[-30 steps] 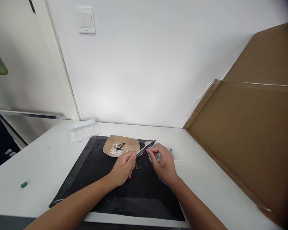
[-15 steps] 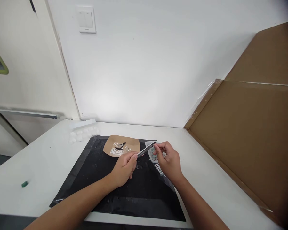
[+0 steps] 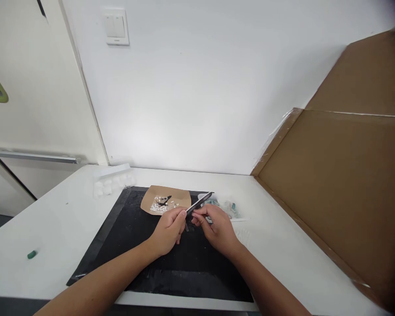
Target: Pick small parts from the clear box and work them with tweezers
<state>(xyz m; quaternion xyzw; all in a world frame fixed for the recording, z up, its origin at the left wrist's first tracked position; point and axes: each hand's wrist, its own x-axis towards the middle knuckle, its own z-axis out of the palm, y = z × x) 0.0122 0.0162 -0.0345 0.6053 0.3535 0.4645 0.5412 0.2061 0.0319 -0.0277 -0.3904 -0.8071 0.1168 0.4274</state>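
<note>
My left hand (image 3: 169,231) is closed around one end of a thin dark flat piece (image 3: 200,202) with a pale edge, tilted up to the right above the black mat (image 3: 171,281). Its kind is unclear from this angle. Close beside it, my right hand (image 3: 219,226) pinches with thumb and forefinger at the lower side of the piece; whatever lies between those fingertips is too small to make out. Behind the hands, a brown paper tray (image 3: 151,195) holds many small white bits (image 3: 158,206) and a black scrap (image 3: 166,200).
A clear container (image 3: 202,195) and a transparent bag with greenish contents (image 3: 232,208) lie behind my right hand. Clear plastic packaging (image 3: 113,182) sits back left, a green piece (image 3: 31,254) front left. A cardboard panel (image 3: 342,184) stands on the right.
My right hand has moved left and down from the far end of the dark piece towards my left hand. The white-dotted sheet near it is no longer seen; the greenish bag shows more.
</note>
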